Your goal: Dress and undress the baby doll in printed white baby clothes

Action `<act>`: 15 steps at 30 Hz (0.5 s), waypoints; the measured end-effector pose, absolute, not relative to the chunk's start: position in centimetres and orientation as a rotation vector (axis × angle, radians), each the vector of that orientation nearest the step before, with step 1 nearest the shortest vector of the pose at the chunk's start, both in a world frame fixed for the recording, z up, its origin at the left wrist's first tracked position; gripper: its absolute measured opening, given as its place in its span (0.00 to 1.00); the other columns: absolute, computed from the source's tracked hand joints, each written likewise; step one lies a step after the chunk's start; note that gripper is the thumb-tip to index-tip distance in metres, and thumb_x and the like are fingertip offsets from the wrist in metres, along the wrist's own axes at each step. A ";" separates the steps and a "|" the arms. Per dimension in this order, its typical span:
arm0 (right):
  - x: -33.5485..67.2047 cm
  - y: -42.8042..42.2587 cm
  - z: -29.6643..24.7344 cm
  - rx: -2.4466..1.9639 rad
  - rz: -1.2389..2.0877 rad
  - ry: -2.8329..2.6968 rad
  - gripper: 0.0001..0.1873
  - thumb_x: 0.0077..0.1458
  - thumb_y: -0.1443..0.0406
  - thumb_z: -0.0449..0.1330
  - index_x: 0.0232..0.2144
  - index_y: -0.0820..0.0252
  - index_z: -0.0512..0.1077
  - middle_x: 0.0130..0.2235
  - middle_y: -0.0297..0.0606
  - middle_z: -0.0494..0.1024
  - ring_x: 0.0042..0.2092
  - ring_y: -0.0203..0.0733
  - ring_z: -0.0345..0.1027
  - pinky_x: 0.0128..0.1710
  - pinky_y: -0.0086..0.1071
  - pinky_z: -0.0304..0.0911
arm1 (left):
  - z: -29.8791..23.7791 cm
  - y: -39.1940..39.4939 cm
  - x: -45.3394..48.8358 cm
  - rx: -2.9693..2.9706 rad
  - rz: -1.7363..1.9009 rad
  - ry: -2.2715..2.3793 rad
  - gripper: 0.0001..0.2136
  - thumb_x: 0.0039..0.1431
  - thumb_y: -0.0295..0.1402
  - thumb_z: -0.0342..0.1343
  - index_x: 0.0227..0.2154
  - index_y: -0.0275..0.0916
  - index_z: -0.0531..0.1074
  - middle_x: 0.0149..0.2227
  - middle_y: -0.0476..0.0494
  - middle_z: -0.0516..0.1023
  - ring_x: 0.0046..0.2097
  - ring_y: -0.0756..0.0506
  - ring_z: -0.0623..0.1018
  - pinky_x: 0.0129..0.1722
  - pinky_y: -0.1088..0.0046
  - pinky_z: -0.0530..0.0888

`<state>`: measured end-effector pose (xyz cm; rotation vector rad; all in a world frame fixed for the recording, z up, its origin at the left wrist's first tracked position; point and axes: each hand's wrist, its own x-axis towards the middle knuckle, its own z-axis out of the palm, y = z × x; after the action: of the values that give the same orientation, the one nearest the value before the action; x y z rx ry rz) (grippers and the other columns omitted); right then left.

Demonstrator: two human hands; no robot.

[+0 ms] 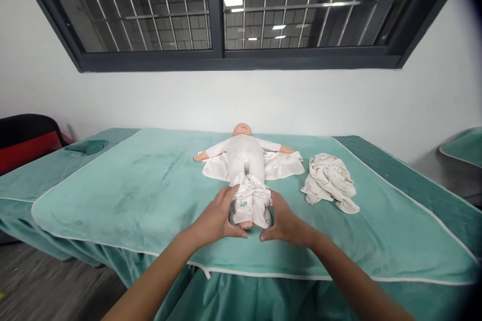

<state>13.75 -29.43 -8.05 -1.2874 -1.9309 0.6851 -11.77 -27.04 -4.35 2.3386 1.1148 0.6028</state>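
Observation:
A baby doll (246, 153) lies on its back, head toward the wall and arms spread. It has a white cloth body, with a white garment (284, 165) spread out beneath its arms and torso. White printed baby pants (250, 200) are bunched around its legs, and one foot (246, 224) shows at the lower end. My left hand (218, 214) curves along the left side of the pants, its thumb apart from the fingers. Opposite it, my right hand (285, 218) is likewise open, fingers at the pants' right side. Some fingertips are hidden by the cloth.
A crumpled white printed cloth (330, 183) lies to the right of the doll. The bed has a green cover (113, 185) with white piping and a draped front edge. A black and red chair (30, 140) stands at the left. Behind is a barred window (220, 57).

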 end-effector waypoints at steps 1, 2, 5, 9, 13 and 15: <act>13.5 -29.5 -8.0 -1.329 0.633 -1.951 0.63 0.26 0.51 0.76 0.63 0.58 0.53 0.61 0.54 0.61 0.63 0.65 0.54 0.61 0.55 0.51 | -4.4 -27.1 -11.5 2.377 0.569 1.150 0.57 0.37 0.49 0.71 0.68 0.46 0.45 0.62 0.32 0.57 0.62 0.30 0.63 0.56 0.53 0.67; 13.2 -29.6 -7.9 -1.382 0.581 -1.940 0.62 0.26 0.52 0.76 0.62 0.59 0.54 0.60 0.54 0.63 0.62 0.66 0.54 0.61 0.56 0.51 | -4.4 -27.0 -11.3 2.413 0.553 1.190 0.57 0.36 0.49 0.71 0.68 0.46 0.46 0.61 0.32 0.60 0.60 0.29 0.65 0.55 0.52 0.68; 12.7 -29.8 -6.7 -1.483 0.578 -1.835 0.49 0.34 0.53 0.73 0.56 0.60 0.59 0.53 0.51 0.69 0.55 0.60 0.63 0.55 0.51 0.58 | -3.8 -27.3 -10.7 2.480 0.549 1.208 0.49 0.43 0.48 0.67 0.67 0.45 0.51 0.57 0.34 0.66 0.56 0.31 0.69 0.53 0.52 0.68; 13.2 -31.1 -4.4 -1.530 0.824 -1.742 0.26 0.41 0.59 0.67 0.44 0.58 0.65 0.39 0.37 0.74 0.40 0.47 0.68 0.40 0.38 0.63 | -1.3 -28.6 -11.0 2.381 0.543 1.119 0.30 0.54 0.48 0.59 0.60 0.48 0.64 0.55 0.41 0.74 0.53 0.35 0.72 0.53 0.58 0.67; 14.5 -32.7 -1.5 -1.508 1.007 -1.643 0.09 0.44 0.66 0.59 0.31 0.56 0.64 0.30 0.29 0.70 0.33 0.40 0.64 0.32 0.31 0.59 | 1.6 -29.7 -11.8 1.964 0.483 0.954 0.19 0.53 0.40 0.60 0.48 0.44 0.73 0.44 0.47 0.79 0.44 0.42 0.77 0.42 0.69 0.73; 15.0 -33.1 0.5 -1.364 1.234 -1.607 0.06 0.45 0.66 0.58 0.28 0.56 0.64 0.29 0.29 0.69 0.31 0.37 0.63 0.30 0.29 0.57 | 3.0 -29.7 -12.0 1.798 0.461 0.905 0.13 0.50 0.35 0.61 0.40 0.40 0.76 0.39 0.47 0.79 0.41 0.42 0.77 0.38 0.70 0.73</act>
<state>14.98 -33.12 0.54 -1.3641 -1.6068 1.2343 -11.99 -29.68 3.04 1.7985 0.9055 0.4608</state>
